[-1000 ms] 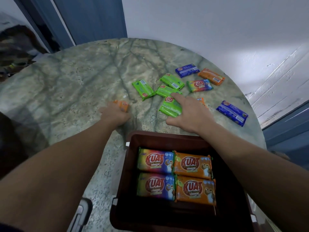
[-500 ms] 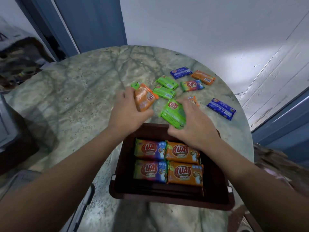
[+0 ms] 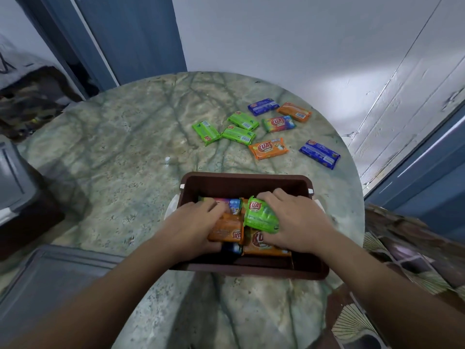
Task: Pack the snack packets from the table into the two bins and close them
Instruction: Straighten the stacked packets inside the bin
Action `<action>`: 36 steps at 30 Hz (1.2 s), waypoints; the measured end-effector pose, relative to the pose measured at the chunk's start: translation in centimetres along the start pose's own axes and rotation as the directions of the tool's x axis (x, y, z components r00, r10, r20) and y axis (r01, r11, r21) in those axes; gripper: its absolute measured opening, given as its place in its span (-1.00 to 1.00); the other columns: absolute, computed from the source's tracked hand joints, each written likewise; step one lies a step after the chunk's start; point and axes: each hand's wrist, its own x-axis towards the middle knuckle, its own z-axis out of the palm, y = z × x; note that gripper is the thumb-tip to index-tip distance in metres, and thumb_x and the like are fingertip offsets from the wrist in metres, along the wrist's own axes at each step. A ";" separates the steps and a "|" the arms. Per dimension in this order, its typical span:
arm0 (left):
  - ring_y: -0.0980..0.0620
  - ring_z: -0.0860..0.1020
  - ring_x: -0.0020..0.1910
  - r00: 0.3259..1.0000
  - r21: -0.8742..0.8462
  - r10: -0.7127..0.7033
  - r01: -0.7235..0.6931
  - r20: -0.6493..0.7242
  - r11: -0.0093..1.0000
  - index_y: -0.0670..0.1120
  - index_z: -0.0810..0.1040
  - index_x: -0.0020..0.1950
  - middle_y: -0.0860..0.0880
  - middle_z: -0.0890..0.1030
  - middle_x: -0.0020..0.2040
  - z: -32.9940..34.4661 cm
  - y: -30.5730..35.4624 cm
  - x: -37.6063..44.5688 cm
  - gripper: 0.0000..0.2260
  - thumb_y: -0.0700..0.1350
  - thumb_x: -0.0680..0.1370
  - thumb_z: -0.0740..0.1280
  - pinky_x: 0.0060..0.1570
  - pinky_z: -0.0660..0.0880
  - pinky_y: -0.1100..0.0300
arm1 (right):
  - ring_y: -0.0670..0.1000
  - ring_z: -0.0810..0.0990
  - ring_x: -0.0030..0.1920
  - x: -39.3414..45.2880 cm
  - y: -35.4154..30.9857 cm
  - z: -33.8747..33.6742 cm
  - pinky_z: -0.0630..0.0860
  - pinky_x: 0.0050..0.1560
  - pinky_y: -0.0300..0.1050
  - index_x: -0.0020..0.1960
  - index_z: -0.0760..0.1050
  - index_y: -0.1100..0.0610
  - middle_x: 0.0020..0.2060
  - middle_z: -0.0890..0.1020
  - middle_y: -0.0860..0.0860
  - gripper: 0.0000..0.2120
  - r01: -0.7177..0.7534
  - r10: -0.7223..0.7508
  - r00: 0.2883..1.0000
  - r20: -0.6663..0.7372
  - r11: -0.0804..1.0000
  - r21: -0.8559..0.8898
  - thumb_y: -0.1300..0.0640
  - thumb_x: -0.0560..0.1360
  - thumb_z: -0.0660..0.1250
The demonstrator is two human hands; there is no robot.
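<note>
Both in brown bin (image 3: pixel 246 183): left hand (image 3: pixel 193 222) grips orange pkt (image 3: pixel 226 231), right hand (image 3: pixel 297 222) prob. green pkt (image 3: pixel 261 216).

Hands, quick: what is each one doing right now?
Left hand: holding an orange packet down inside the brown bin.
Right hand: holding a green packet over the bin.

A home: round marble table (image 3: pixel 125 152), blue door (image 3: pixel 130 34), patterned cushion (image 3: pixel 402 248).

Glossy foil-like wrappers on the snack packets (image 3: pixel 268 148), a smooth matt brown plastic bin (image 3: pixel 247 183), and a polished, green-veined stone-look worktop (image 3: pixel 120 152) catching soft glare.
</note>
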 end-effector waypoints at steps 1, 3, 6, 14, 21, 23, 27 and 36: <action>-0.01 0.52 0.03 1.000 -0.001 0.003 -0.003 0.004 1.000 0.13 0.32 0.32 0.08 0.47 0.17 0.0 0.0 0.1 -0.42 0.29 0.38 0.35 0.00 0.39 0.10 | 0.02 0.59 0.03 0.0 -0.1 0.0 0.43 -0.09 -0.05 0.50 0.22 -0.13 0.16 0.47 -0.10 -0.22 0.023 -0.022 1.000 0.019 1.000 -0.020 -0.36 0.38 0.35; -0.03 0.52 0.01 1.000 -0.002 0.020 -0.020 -0.003 1.000 0.14 0.34 0.27 0.06 0.48 0.13 0.1 -0.2 0.1 -0.51 0.29 0.40 0.29 -0.02 0.40 0.09 | 0.03 0.60 -0.01 -0.1 -0.2 0.1 0.51 -0.01 0.00 0.50 0.22 -0.13 0.15 0.47 -0.10 -0.22 0.048 -0.045 0.997 0.061 0.998 -0.042 -0.37 0.38 0.35; -0.03 0.53 0.09 0.993 0.033 0.094 -0.092 -0.070 0.995 0.15 0.43 0.28 0.05 0.52 0.17 1.0 -0.7 0.1 -0.61 0.24 0.49 0.26 0.09 0.44 0.06 | 0.04 0.60 -0.02 -0.1 -0.3 0.0 0.54 -0.01 0.03 0.48 0.24 -0.12 0.15 0.47 -0.11 -0.22 0.035 -0.034 0.998 0.057 0.999 -0.028 -0.40 0.36 0.34; -0.02 0.54 0.04 0.982 -0.064 0.003 -0.015 -0.190 0.998 0.06 0.46 0.46 0.05 0.62 0.14 0.8 -0.5 0.1 -0.56 0.17 0.69 0.01 0.05 0.48 0.04 | 0.01 0.58 -0.02 -0.2 -0.4 0.2 0.47 -0.09 -0.05 0.47 0.24 -0.07 0.16 0.45 -0.08 -0.21 -0.012 0.013 1.000 0.022 0.999 -0.044 -0.40 0.37 0.34; -0.06 0.61 0.09 0.997 -0.048 -0.012 0.008 -0.082 0.999 0.12 0.47 0.42 0.02 0.67 0.14 0.5 -0.6 0.4 -0.55 0.18 0.68 -0.05 0.08 0.50 0.00 | 0.02 0.56 -0.01 0.0 -0.6 0.1 0.50 -0.01 -0.03 0.45 0.26 -0.05 0.16 0.48 -0.06 -0.23 0.025 -0.018 0.997 0.070 0.995 -0.095 -0.41 0.38 0.31; -0.02 0.60 0.14 0.998 -0.006 0.008 -0.008 -0.059 1.000 0.15 0.45 0.44 0.05 0.66 0.19 1.0 -0.7 0.7 -0.57 0.19 0.69 -0.05 0.11 0.49 0.04 | 0.02 0.56 0.01 0.0 -0.5 0.1 0.49 -0.02 -0.03 0.45 0.26 -0.04 0.16 0.48 -0.06 -0.23 0.028 -0.019 0.996 0.086 0.994 -0.109 -0.42 0.38 0.29; 0.02 0.57 0.21 0.999 0.049 0.045 -0.044 -0.009 0.998 0.19 0.43 0.42 0.09 0.64 0.23 1.2 -0.7 0.9 -0.59 0.21 0.68 -0.04 0.16 0.47 0.04 | 0.03 0.57 0.01 0.0 -0.6 0.3 0.52 -0.02 -0.02 0.44 0.28 -0.03 0.13 0.50 -0.05 -0.24 0.050 -0.036 0.994 0.107 0.990 -0.131 -0.41 0.37 0.30; 0.05 0.54 0.13 0.994 -0.009 0.092 -0.093 -0.061 0.996 0.18 0.52 0.19 0.13 0.60 0.09 0.9 -0.7 0.6 -0.64 0.36 0.57 0.17 0.09 0.42 0.10 | 0.03 0.55 0.12 0.2 -0.4 0.4 0.49 0.03 -0.03 0.51 0.24 -0.05 0.23 0.49 -0.05 -0.20 0.094 -0.077 0.989 0.125 0.986 -0.136 -0.40 0.40 0.33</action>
